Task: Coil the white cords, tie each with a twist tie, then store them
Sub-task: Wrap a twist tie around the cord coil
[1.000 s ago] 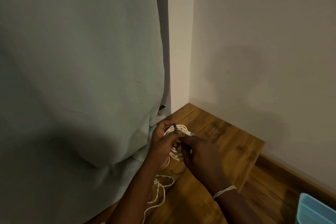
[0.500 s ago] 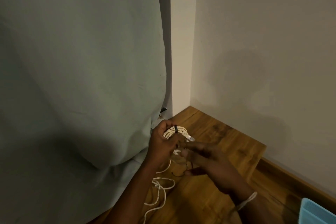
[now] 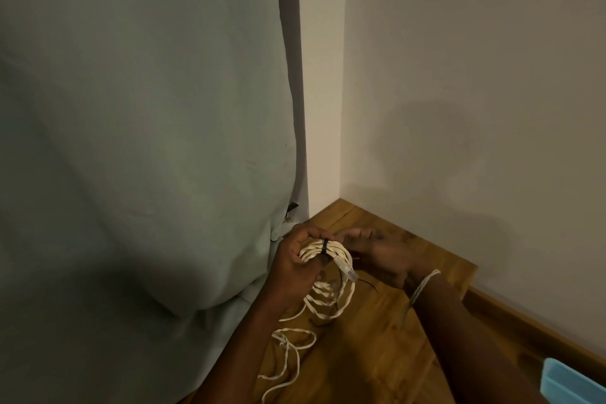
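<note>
One coil (image 3: 323,251) sits pinched in my left hand (image 3: 296,264) above the table (image 3: 377,338), tie (image 3: 325,247) around it. My right hand (image 3: 383,254) is blurred; its grip I can't tell. Loose cord (image 3: 292,343) could snag and tug it undone.

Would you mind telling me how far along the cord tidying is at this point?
Done: one white coil is wound and bears a black twist tie.
In hand: the left hand grips that coil; the right hand is blurred beside it.
Left: loose white cord lies uncoiled on the wooden table, and nothing shows stored in the blue container.
</note>
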`<action>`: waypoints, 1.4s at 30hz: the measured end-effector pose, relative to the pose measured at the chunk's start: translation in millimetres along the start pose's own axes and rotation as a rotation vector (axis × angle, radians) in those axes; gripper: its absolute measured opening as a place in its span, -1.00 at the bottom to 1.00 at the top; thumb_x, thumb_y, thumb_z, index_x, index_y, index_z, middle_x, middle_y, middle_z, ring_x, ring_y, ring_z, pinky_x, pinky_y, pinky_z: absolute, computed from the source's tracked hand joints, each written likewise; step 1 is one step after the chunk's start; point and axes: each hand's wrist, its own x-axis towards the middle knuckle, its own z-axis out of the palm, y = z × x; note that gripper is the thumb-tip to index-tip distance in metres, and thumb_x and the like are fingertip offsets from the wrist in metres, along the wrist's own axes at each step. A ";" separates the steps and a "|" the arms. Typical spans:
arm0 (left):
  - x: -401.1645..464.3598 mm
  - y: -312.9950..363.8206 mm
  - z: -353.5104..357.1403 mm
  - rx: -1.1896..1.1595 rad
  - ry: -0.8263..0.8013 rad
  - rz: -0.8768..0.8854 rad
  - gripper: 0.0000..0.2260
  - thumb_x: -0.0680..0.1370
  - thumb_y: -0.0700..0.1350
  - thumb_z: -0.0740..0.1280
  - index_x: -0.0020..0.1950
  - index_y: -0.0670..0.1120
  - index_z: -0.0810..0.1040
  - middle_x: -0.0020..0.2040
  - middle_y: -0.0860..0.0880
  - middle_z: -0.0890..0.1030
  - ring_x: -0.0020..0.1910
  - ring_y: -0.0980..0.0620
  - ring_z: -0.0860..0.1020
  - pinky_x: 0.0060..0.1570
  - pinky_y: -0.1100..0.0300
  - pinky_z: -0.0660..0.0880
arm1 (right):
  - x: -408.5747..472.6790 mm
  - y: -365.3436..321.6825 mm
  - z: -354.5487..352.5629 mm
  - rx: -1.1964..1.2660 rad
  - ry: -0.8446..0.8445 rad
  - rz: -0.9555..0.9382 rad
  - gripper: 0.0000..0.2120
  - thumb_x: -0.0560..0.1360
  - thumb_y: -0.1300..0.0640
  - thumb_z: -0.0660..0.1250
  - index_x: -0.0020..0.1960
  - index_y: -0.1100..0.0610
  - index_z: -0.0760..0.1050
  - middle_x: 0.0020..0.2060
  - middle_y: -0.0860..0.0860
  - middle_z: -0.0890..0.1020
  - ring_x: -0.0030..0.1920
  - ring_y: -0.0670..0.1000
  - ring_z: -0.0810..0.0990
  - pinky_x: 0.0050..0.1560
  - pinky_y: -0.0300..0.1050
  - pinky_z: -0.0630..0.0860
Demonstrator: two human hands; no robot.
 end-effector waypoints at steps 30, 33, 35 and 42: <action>1.0 -11.5 8.0 0.159 -0.133 -0.122 -0.89 0.54 -0.19 0.36 -0.04 0.01 0.61 -0.10 0.15 0.65 -0.05 0.23 0.61 -0.07 0.40 0.51 | -25.8 -15.7 -26.5 0.046 -0.001 -0.442 -0.82 0.36 0.13 0.54 -0.14 0.24 0.70 -0.25 0.17 0.71 -0.46 -0.05 0.55 -0.48 -0.24 0.47; 5.6 -11.6 5.7 0.152 -0.091 -0.112 -0.93 0.54 -0.18 0.36 -0.04 -0.01 0.59 -0.09 0.13 0.64 -0.04 0.19 0.60 -0.05 0.33 0.53 | -27.0 -14.9 -19.3 0.065 0.152 -0.448 -0.89 0.36 0.24 0.45 -0.14 0.26 0.64 -0.40 0.13 0.68 -0.52 -0.06 0.56 -0.53 -0.26 0.49; 7.7 -12.7 4.0 0.128 -0.088 -0.108 -0.94 0.54 -0.19 0.36 -0.02 -0.05 0.59 -0.07 0.08 0.63 -0.03 0.12 0.60 -0.05 0.23 0.57 | -27.5 -16.2 -19.3 -0.016 0.181 -0.464 -0.93 0.38 0.29 0.41 -0.16 0.28 0.60 -0.40 0.12 0.67 -0.49 -0.05 0.59 -0.46 -0.23 0.55; 7.1 -7.5 -2.3 -0.067 -0.059 -0.186 -0.91 0.56 -0.27 0.31 0.03 -0.17 0.58 -0.19 -0.05 0.61 -0.33 0.16 0.58 -0.45 0.25 0.46 | -30.5 -31.0 -23.6 -0.828 0.118 -0.499 -0.89 0.52 0.19 0.42 -0.01 0.16 0.71 -0.18 0.05 0.74 -0.23 0.08 0.69 -0.16 0.04 0.68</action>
